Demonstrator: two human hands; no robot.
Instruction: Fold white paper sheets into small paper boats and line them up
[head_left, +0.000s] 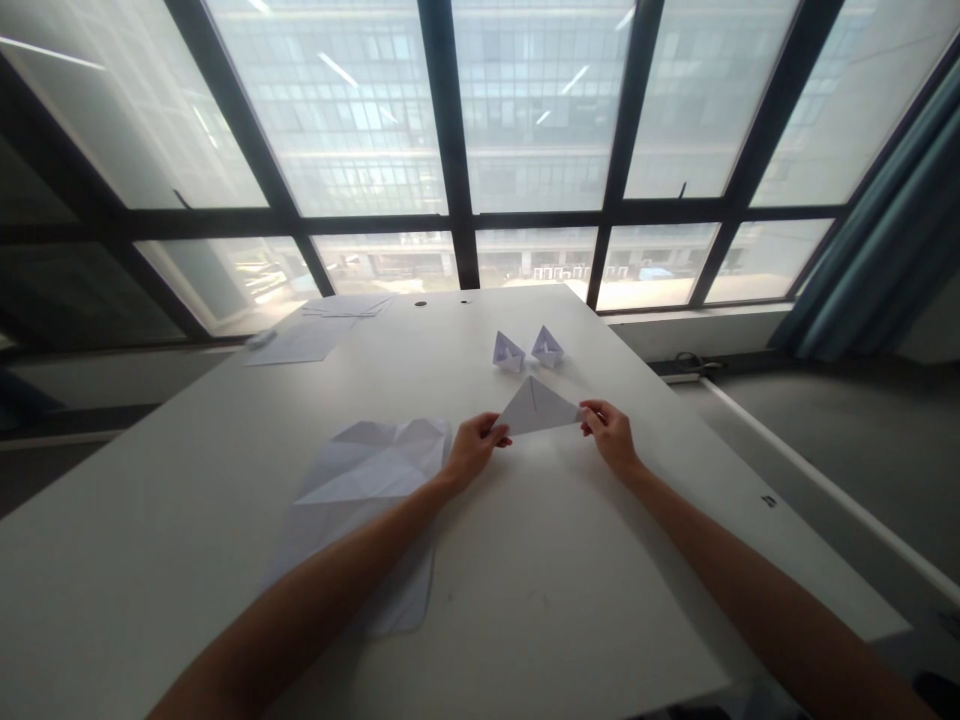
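Folded paper (538,408) is pinched by both hands (472,447) (611,435).

Looks like an office here: black-framed windows (536,110) at twelve o'clock, blue curtain (862,230) past two, white table (532,560) stretching up from six

A tall bank of clear glass windows (532,110) in thick dark frames (454,130) spans the far side, letting in pale daylight. Through the panes stands a light grey multi-storey building (367,120); thin white streaks of light (337,69) lie across the glass. A blue-grey fabric curtain (885,210) hangs in folds at the right. The smooth white rectangular counter (570,560) reaches towards the windows. To its right, a long white bar (817,485) crosses the dull grey floor (765,425), with a dark looped cable (697,361) near its far end.
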